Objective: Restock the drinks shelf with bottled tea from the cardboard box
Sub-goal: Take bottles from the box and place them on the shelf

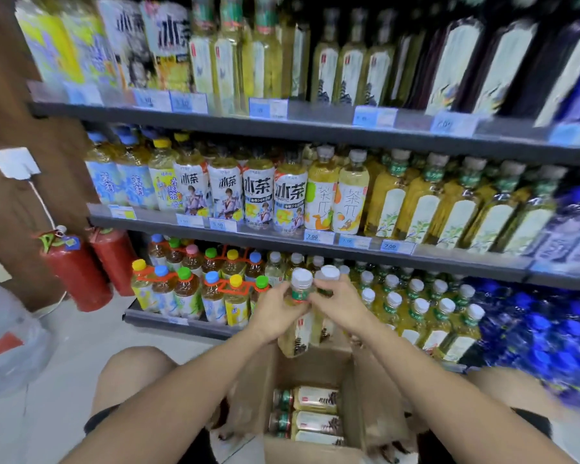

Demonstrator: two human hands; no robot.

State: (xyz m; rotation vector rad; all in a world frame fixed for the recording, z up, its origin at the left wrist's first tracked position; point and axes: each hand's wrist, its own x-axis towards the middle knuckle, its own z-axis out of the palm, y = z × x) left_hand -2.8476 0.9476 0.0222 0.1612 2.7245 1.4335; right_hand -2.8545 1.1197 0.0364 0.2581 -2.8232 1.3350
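Note:
My left hand (277,313) grips a pale yellow tea bottle (297,339) with a white cap, held upright in front of the bottom shelf. My right hand (337,304) grips a second, similar tea bottle (327,274) right beside it; only that bottle's cap and lower label show. Both bottles hang above the open cardboard box (315,366) between my knees. Several more tea bottles (315,415) lie on their sides inside the box. The bottom shelf (181,324) behind my hands holds rows of matching white-capped bottles (416,309).
Multi-packs with coloured caps (188,289) fill the bottom shelf's left part, blue bottles (533,329) its right. Two red fire extinguishers (77,272) stand at the left by a brown wall. A plastic bag (7,336) lies on the floor at the far left. Upper shelves are packed with drinks.

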